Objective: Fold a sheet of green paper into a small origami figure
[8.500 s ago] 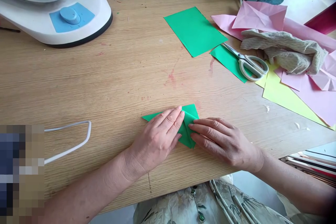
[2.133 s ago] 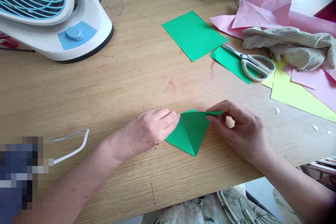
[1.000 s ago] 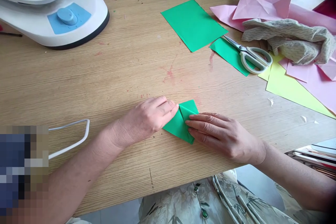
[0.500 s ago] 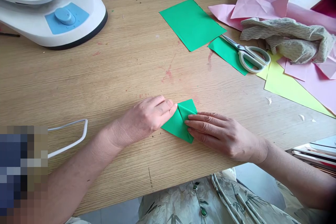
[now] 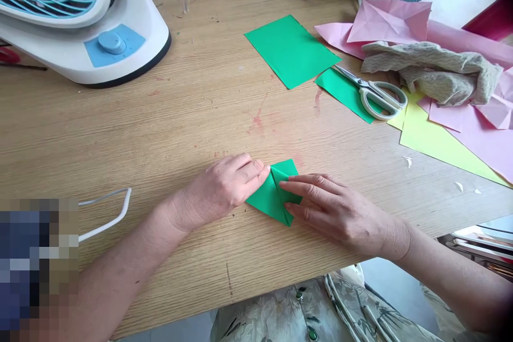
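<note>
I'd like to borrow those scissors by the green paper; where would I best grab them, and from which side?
Take the scissors by the pale looped handles, coming from the right front. They lie flat, blades pointing up-left over the small green paper piece, handles toward the yellow sheet. That end is blunt and looks clear of the cloth. Both hands, left hand and right hand, rest on the folded green paper.

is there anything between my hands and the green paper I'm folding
Nothing visible. The left hand touches the folded green paper at its left edge, and the right hand lies flat on its right side.
</note>
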Motion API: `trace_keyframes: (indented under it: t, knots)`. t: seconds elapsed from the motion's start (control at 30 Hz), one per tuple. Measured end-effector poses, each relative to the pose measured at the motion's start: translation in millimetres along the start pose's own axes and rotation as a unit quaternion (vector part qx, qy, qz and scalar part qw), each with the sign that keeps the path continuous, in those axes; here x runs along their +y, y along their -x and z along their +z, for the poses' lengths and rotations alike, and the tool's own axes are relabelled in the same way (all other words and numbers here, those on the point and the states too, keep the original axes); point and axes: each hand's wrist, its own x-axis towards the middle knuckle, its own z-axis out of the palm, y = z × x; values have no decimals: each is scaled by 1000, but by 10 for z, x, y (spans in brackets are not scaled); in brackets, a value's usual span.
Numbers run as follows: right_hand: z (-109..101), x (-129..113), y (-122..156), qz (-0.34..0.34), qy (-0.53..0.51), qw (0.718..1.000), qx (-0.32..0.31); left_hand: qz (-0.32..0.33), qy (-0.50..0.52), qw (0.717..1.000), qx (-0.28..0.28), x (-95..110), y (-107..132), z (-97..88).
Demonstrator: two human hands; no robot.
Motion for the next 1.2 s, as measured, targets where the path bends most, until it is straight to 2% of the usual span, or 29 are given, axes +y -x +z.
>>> trace_keyframes:
  t: [0.2,0.47,1.2]
  knots:
    - [24,30,-10,-1,3,1000,-10,1,-6,1000,-14,2,13,-16]
    - [18,49,-166,53,63,996,-31,8,-20,1000,2,-3,0,-2]
    - [34,29,-172,28,126,990,-57,11,-21,1000,3,4,0,-2]
